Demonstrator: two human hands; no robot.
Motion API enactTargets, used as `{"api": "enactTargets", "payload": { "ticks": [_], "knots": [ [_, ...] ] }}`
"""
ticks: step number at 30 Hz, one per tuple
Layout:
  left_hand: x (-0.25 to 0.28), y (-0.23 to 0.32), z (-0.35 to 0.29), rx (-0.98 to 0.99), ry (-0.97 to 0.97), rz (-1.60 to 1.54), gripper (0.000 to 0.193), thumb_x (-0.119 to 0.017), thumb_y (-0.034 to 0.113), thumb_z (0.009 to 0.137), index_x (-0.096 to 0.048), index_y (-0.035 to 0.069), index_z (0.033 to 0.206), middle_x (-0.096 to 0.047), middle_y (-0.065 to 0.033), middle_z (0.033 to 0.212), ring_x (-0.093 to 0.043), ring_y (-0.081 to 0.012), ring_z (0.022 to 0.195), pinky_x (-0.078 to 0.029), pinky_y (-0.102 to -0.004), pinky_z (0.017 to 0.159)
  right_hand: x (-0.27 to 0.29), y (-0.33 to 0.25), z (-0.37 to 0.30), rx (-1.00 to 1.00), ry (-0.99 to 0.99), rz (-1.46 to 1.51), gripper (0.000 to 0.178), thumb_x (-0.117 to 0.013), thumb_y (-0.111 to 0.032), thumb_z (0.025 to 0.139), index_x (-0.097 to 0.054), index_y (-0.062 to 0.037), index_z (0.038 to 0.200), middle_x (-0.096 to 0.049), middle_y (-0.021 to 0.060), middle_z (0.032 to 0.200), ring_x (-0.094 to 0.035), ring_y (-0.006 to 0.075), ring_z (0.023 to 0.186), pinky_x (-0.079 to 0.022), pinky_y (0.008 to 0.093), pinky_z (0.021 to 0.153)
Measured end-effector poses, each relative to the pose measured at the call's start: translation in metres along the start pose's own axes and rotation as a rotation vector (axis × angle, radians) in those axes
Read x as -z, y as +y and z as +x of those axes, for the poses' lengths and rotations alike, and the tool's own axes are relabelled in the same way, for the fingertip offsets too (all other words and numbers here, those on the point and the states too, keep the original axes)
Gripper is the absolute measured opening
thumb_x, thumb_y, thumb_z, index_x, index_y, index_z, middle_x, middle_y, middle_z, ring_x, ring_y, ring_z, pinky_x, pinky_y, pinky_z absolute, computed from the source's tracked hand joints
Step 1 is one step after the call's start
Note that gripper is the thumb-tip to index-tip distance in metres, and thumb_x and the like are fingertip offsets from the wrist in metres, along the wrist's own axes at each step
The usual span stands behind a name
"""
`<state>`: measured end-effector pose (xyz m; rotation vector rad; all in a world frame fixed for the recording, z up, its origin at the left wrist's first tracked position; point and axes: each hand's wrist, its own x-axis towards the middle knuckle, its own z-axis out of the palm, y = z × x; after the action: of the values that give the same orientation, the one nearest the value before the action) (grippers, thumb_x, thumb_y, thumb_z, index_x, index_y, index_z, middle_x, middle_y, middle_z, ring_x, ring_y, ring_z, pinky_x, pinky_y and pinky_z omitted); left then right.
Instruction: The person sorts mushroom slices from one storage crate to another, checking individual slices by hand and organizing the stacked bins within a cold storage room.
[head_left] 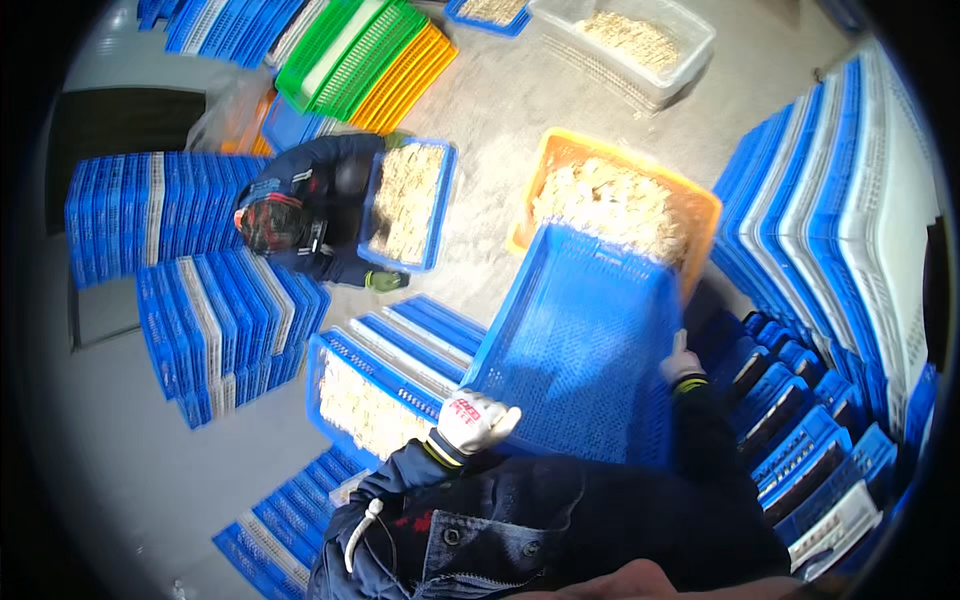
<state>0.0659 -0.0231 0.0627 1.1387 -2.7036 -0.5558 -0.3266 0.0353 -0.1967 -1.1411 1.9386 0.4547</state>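
Note:
A blue perforated plastic tray [590,350] is in front of my body, its bottom bare apart from small specks. My left hand [478,420], in a white glove with red marking, is closed on its near left rim, the thumb lying over the edge. The right rim is held by my right hand [682,364], also gloved in white; its lower fingers are hidden behind the tray wall. The tray's far edge overlaps the near side of an orange crate [712,225], which holds a heap of pale, flat, chip-like pieces [605,205].
Nested blue and white trays [830,220] stand at the right, with stacks [160,215] at the left. A co-worker [300,210] holds a filled blue tray [445,205]. Beside my left arm is another filled tray [365,405]. A clear bin [640,85] stands far back.

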Motion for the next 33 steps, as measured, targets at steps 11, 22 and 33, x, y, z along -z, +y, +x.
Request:
{"api": "enactTargets", "payload": {
  "ticks": [11, 22, 33],
  "knots": [
    [0.048, 0.021, -0.023, 0.156, -0.117, -0.060, 0.017, -0.068, 0.018, 0.083, -0.064, 0.011, 0.067, -0.058, -0.0069, 0.057, -0.058, -0.0276, 0.050, -0.045, -0.0392, 0.051, 0.041, -0.006, -0.031, 0.212, 0.293, 0.228, 0.077, -0.053, -0.022, 0.086, -0.016, -0.0051, 0.152, -0.066, 0.0265, 0.094, -0.065, 0.0411, 0.083, -0.050, 0.0506, 0.077],
    [0.041, 0.006, 0.066, 0.490, 0.060, -0.802, 0.052, -0.069, 0.012, 0.083, -0.050, -0.003, 0.129, -0.065, -0.0126, 0.105, -0.063, -0.0166, 0.090, -0.051, -0.0286, 0.080, 0.335, -0.006, -0.218, 0.344, 1.041, 0.551, 0.069, -0.064, -0.022, 0.085, -0.035, -0.0056, 0.146, -0.065, 0.0233, 0.107, -0.065, 0.0325, 0.098, -0.050, 0.0391, 0.086],
    [0.092, 0.149, 0.435, 0.051, 0.310, -0.864, 0.040, -0.066, 0.008, 0.080, -0.063, -0.001, 0.120, -0.071, -0.0103, 0.105, -0.065, -0.0135, 0.093, -0.051, -0.0268, 0.085, 0.399, 0.133, -0.290, 0.162, 1.964, 1.025, 0.047, -0.057, -0.008, 0.090, -0.047, 0.0024, 0.135, -0.055, 0.0192, 0.133, -0.054, 0.0281, 0.123, -0.039, 0.0382, 0.105]
  ]
}}
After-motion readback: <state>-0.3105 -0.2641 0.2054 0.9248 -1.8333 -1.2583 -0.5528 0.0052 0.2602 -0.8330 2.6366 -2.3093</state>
